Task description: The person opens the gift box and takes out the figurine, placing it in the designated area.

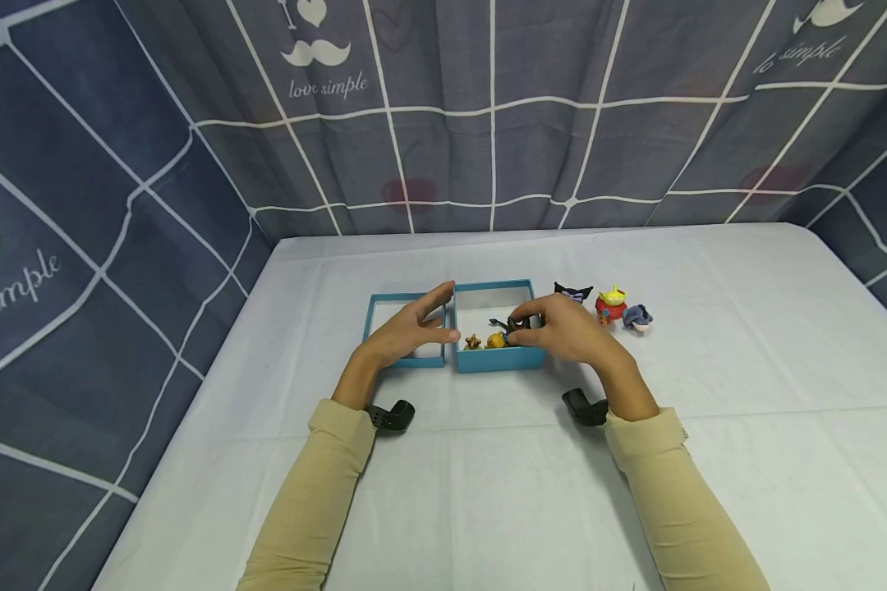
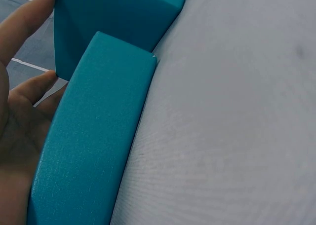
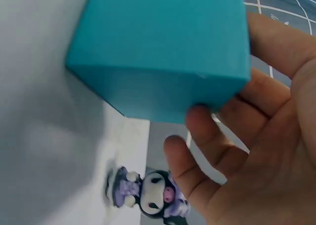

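A teal box stands on the white table with small figurines inside, among them a yellow one and a brown star-shaped one. My right hand reaches over its right side and pinches a dark figurine with a thin projecting part; the box wall hides these fingertips in the right wrist view. At the box's left side, my left hand has its fingers extended above the teal lid. Its fingertips touch the box corner in the left wrist view.
Right of the box stand a black-and-purple figurine, a red figurine with a yellow-green head and a blue-grey figurine. A dark grid-patterned curtain hangs behind the table.
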A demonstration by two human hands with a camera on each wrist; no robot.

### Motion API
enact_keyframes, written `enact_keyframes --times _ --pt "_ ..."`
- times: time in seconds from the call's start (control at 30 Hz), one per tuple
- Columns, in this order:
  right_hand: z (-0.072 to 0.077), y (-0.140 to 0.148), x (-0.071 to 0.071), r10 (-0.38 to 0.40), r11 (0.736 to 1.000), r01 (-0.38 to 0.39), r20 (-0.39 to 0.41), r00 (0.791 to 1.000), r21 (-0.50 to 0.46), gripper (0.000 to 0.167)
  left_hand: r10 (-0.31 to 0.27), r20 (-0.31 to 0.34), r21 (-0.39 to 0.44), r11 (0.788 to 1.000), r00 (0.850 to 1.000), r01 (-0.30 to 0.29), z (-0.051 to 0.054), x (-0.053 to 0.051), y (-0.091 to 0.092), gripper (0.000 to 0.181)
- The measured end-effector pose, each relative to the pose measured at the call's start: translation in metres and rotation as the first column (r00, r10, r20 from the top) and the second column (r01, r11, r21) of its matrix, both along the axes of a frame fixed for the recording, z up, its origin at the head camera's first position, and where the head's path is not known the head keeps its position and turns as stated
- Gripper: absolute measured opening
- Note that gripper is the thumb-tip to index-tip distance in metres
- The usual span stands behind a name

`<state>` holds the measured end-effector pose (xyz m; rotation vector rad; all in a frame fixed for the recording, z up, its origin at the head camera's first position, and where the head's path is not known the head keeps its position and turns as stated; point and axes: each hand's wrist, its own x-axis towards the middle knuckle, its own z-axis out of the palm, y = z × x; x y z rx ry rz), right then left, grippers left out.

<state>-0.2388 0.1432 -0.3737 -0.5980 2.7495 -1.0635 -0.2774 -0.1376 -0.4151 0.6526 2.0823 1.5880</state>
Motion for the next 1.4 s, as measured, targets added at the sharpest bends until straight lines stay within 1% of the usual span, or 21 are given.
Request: enact_keyframes --times 0.07,0.17,0.27,0.4,0.5,0.73,0.97,1.2,1.3,1.4 --pt "0.002 0.001 0.001 0.005 1.000 -0.005 0.000 1.000 0.009 0.035 0.002 -0.003 -0.003 1.000 1.000 -0.002 0.000 0.000 0.000 0.086" --pt "0.001 0.002 0.001 0.015 1.000 -0.015 -0.014 1.000 -0.004 0.033 0.007 -0.003 -0.002 1.000 1.000 -0.007 -0.001 0.001 0.000 0.086" --pt "-0.003 0.002 0.000 0.022 0.999 -0.024 -0.055 0.998 -0.028 0.031 0.008 -0.008 0.002 1.000 1.000 -0.008 -0.002 0.001 -0.001 0.087" --pt "-0.009 0.000 -0.002 0.028 0.999 -0.034 -0.146 0.989 -0.035 0.031 0.007 -0.015 0.005 1.000 1.000 -0.007 -0.002 0.001 -0.001 0.089" --pt "-0.011 -0.001 -0.003 0.027 0.999 -0.033 -0.175 0.984 -0.031 0.032 0.008 -0.012 0.004 1.000 1.000 -0.008 -0.002 0.001 -0.001 0.089" --pt "-0.011 -0.002 -0.002 0.028 1.000 -0.030 -0.173 0.984 -0.007 0.036 0.008 -0.012 -0.009 1.000 1.000 -0.009 -0.003 0.001 0.000 0.085" --pt "-0.011 -0.002 -0.003 0.027 1.000 -0.026 -0.184 0.982 0.006 0.034 0.013 -0.017 -0.013 1.000 1.000 -0.013 -0.003 0.000 -0.001 0.087" --pt "-0.005 0.000 -0.001 0.023 0.999 -0.017 -0.188 0.982 0.030 0.032 0.009 -0.011 -0.006 1.000 1.000 -0.009 -0.003 0.000 -0.001 0.087" --pt "-0.001 0.001 0.000 0.021 1.000 -0.018 -0.187 0.982 0.019 0.033 0.006 -0.007 -0.006 1.000 1.000 -0.006 -0.003 0.000 -0.001 0.087" --pt "0.003 0.002 0.003 0.007 1.000 -0.008 -0.161 0.987 -0.006 0.035 0.004 -0.001 -0.001 1.000 1.000 -0.004 -0.004 0.000 -0.001 0.087"
